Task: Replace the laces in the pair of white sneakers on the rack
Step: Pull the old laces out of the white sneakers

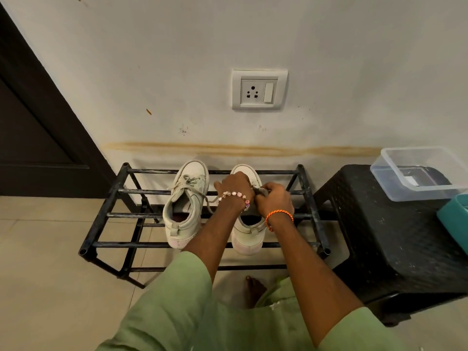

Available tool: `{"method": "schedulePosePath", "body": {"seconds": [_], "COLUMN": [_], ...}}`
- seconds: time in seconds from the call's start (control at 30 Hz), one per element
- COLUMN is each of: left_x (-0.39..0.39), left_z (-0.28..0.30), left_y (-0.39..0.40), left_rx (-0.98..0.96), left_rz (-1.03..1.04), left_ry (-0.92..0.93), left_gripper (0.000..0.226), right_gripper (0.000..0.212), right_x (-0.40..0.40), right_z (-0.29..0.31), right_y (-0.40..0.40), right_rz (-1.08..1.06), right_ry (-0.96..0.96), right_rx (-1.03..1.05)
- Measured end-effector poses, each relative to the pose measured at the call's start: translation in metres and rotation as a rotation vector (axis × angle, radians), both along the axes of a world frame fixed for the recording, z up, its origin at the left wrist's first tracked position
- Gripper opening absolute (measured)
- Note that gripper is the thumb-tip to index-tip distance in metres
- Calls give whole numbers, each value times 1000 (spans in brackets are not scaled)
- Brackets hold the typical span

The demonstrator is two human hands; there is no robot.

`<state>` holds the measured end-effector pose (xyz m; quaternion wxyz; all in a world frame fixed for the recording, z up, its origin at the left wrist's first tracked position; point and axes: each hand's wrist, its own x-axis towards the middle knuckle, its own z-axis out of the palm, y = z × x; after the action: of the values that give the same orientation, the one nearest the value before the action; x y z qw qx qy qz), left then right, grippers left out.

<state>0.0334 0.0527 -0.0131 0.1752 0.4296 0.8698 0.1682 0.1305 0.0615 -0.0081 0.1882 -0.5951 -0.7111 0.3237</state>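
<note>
Two white sneakers stand side by side on a black metal rack (101, 216), toes toward the wall. The left sneaker (186, 206) is laced, and one loose lace end trails off to its right. Both my hands are on the right sneaker (247, 236), over its lacing area. My left hand (234, 186), with a beaded bracelet at the wrist, curls over the front of the tongue. My right hand (274, 198), with an orange thread band, pinches a grey lace (260, 190) between the hands. The eyelets of the right sneaker are hidden under my fingers.
A black plastic stool (379, 236) stands right of the rack, carrying a clear plastic box (415, 173) and a teal container (455, 219). A dark door (38, 127) is at the left, a wall socket (259, 89) above the rack. My bare foot (254, 287) rests on the tiled floor.
</note>
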Motion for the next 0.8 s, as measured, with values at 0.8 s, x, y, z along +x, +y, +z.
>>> {"method": "schedulePosePath", "body": {"seconds": [0.8], "left_x": [-7], "left_z": [12], "left_y": [-5], "left_rx": [186], "left_rz": [93], "left_ry": [-487], "left_gripper": [8], "right_gripper": [14], "right_x": [3], "right_z": [-8], "right_y": [-2], "right_rz": [-52], "right_ry": [103], "right_rx": [-35]}}
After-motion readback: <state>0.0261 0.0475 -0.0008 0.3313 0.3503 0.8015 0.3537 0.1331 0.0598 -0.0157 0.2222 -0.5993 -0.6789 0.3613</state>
